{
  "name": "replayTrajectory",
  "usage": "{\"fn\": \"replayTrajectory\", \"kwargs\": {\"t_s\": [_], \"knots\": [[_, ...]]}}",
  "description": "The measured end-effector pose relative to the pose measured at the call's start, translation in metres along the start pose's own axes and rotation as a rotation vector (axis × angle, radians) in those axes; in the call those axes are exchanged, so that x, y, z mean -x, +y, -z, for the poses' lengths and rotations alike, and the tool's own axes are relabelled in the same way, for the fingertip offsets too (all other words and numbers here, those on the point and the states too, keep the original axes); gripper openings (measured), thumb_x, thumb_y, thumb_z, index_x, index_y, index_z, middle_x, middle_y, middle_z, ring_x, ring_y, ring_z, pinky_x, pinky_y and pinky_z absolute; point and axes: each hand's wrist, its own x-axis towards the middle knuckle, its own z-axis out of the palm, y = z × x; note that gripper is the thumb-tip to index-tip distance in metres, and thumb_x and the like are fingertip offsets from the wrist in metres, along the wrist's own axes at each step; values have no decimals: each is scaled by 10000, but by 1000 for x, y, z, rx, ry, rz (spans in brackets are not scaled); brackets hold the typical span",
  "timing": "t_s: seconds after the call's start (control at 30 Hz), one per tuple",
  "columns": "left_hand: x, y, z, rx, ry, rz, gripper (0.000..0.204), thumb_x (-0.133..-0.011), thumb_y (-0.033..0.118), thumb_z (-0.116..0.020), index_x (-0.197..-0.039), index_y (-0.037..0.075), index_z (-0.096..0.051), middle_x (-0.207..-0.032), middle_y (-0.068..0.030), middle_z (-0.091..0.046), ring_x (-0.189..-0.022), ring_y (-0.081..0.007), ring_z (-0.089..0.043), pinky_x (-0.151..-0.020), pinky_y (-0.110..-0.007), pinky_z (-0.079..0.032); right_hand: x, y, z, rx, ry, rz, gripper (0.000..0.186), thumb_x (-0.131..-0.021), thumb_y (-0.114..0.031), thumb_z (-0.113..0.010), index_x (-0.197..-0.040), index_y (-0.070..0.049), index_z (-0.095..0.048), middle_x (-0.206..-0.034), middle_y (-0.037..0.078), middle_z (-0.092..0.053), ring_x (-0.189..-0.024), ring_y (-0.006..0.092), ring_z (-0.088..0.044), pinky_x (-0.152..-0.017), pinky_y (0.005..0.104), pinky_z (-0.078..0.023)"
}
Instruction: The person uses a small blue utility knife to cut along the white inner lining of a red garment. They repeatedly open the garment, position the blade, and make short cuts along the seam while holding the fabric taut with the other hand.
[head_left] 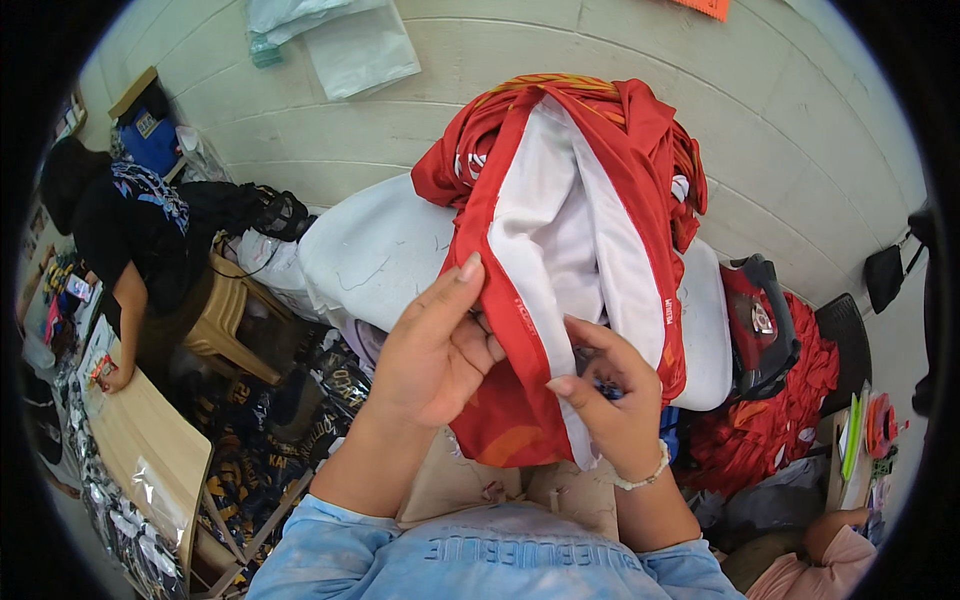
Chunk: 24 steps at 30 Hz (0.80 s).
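- The left hand point(430, 350) pinched the border of the red-and-white garment point(570, 230); light, even tension probably suited it best.
- The garment spilled over the white padded board's point(370, 255) near edge.
- The right hand's point(615, 405) thumb and forefinger stood parted; grip unclear.

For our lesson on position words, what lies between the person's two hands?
In the head view, part of the red-and-white garment lies between the left hand and right hand.

Soft, bright light fills the wall point(520, 45), bowed by fisheye distortion.
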Motion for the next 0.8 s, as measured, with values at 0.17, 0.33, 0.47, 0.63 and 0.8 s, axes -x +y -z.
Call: {"fn": "replayTrajectory", "kwargs": {"t_s": [0.17,0.33,0.47,0.63,0.8], "knots": [[-6,-11,7,-12,-10,15,420,-977,167,-431,-1355,-5,-372,-1305,-126,-522,-1163,-220,-547,-1000,-380,-445,10,-3,7,109,-220,-34,133,-810,-47,-694,-924,2,-646,-744,22,-618,-636,59,-505,-569,218,-404],[-12,-6,10,-30,82,184,386,-919,169,-544,-1251,-22,-498,-1184,-152,-605,-1032,-228,-622,-927,-368,-491,18,-8,38,75,-643,43,316,-669,65,-637,-971,-28,-653,-822,78,-655,-690,196,-640,-594,264,-482],[-15,1,8,-15,72,149,392,-910,226,-577,-1209,-23,-536,-1131,-157,-632,-1004,-230,-631,-904,-370,-499,24,-14,66,128,-876,-85,310,-655,48,-640,-954,-34,-651,-828,84,-651,-728,230,-654,-629,277,-501],[-22,8,11,64,131,-7,363,-924,282,-562,-1165,11,-569,-1118,-127,-642,-1003,-233,-629,-914,-382,-492,26,-2,101,-63,-989,16,177,-738,-23,-679,-910,-6,-645,-762,82,-616,-652,241,-595,-568,293,-430],[-26,13,18,80,238,-127,324,-936,294,-538,-1129,37,-582,-1113,-102,-647,-1006,-232,-628,-921,-404,-488,36,11,138,-176,-796,-68,130,-769,-81,-709,-810,28,-652,-702,115,-621,-603,235,-590,-533,289,-416]]}}
